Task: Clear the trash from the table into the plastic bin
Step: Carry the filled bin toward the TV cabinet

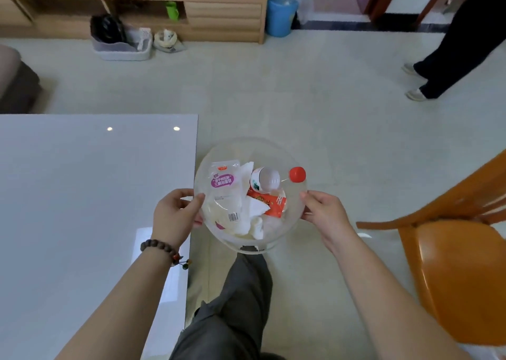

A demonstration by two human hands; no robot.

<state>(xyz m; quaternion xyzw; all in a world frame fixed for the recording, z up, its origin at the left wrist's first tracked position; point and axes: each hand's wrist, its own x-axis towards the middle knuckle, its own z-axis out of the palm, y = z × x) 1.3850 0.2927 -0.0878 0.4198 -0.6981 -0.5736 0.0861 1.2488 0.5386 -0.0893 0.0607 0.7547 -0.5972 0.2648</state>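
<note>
A clear plastic bin [247, 147] hangs in the air just right of the white table [82, 195], over the floor. My left hand [175, 214] grips its left rim and my right hand [324, 211] grips its right rim. Inside lie a clear food wrapper with a purple label [223, 184], a plastic bottle with a red cap [297, 174], an orange packet [269, 202] and crumpled white tissues [256, 211].
An orange wooden chair [451, 263] stands at the right. Another person's legs [449, 58] are at the far right. A blue bucket [280, 11], a grey basket [120, 44] and a wooden cabinet [219, 17] line the far wall.
</note>
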